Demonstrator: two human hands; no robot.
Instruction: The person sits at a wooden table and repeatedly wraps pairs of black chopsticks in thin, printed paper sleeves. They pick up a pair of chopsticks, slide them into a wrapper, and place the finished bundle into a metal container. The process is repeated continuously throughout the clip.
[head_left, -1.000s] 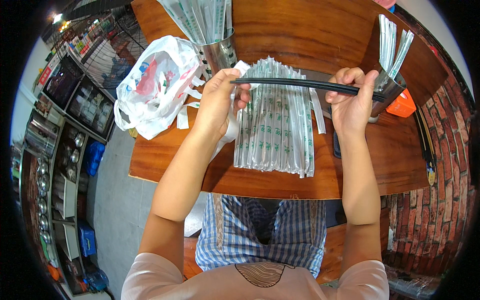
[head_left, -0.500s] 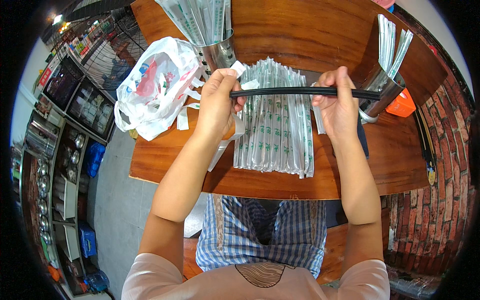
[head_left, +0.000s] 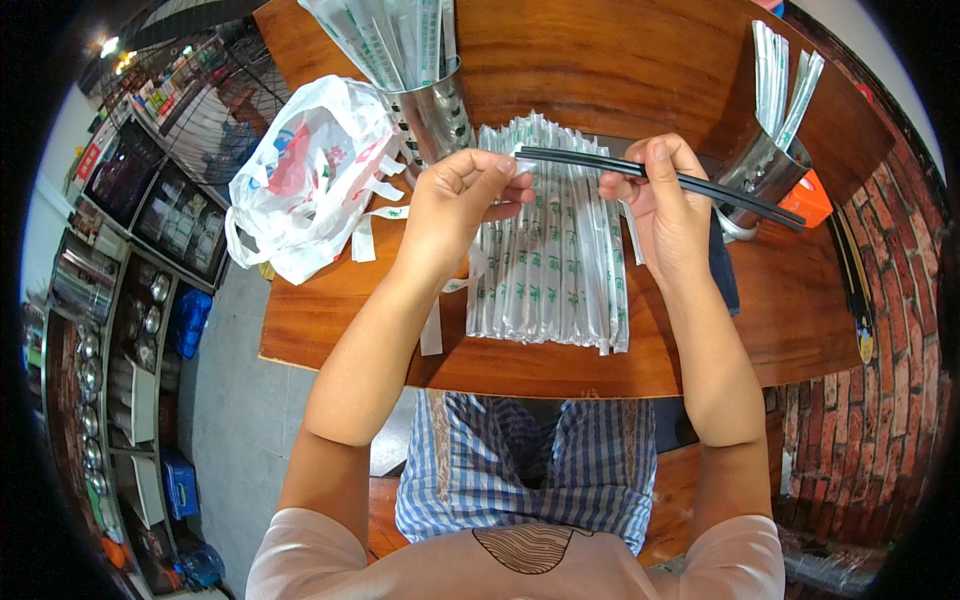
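My right hand (head_left: 667,195) grips a pair of black chopsticks (head_left: 600,162) near their middle, above the table. They slant down to the right, and their left ends point at my left hand (head_left: 468,195). The thumb and fingers of my left hand are pinched together beside those ends; what they hold, if anything, is hard to make out. Below both hands lies a neat row of wrapped chopsticks (head_left: 548,260) in clear sleeves with green print. A white paper strip (head_left: 431,330) rests left of the row, under my left forearm.
A white plastic bag (head_left: 320,190) with scraps sits on the wooden table (head_left: 600,45) at left. Behind it stands a perforated metal holder (head_left: 432,115) of wrapped chopsticks. Another metal holder (head_left: 762,165) and an orange box (head_left: 806,203) are at right, near a brick wall (head_left: 850,450).
The chopsticks have shifted right and tilted, their left ends now clear of my left hand's grip. White strips by my left hand and forearm have dropped lower.
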